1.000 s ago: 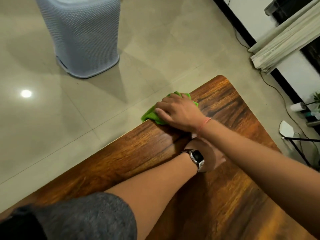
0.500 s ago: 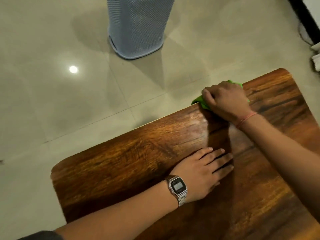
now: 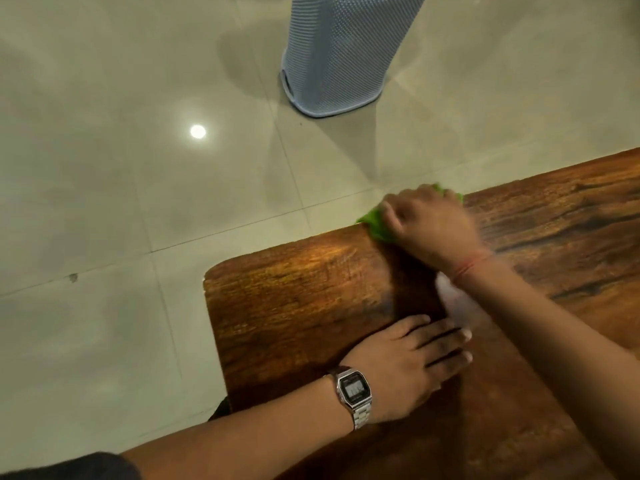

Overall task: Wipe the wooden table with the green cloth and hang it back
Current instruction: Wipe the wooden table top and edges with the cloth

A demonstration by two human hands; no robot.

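The dark wooden table (image 3: 294, 299) fills the lower right of the head view, its rounded left corner showing. At the table's far edge, my right hand (image 3: 433, 226) presses down on the bunched green cloth (image 3: 375, 225), which is mostly hidden under the fingers and pokes out over the edge. My left hand (image 3: 408, 368), with a silver digital watch on the wrist, lies flat on the tabletop nearer to me, fingers spread and holding nothing. A red thread circles my right wrist.
A light blue perforated plastic basket (image 3: 339, 64) stands on the beige tiled floor (image 3: 121, 202) beyond the table's far edge. A ceiling light reflects in the tiles at the left.
My right hand has slid the green cloth leftward along the far edge toward the table's left corner. My view has swung left with it. My left hand stays planted flat.
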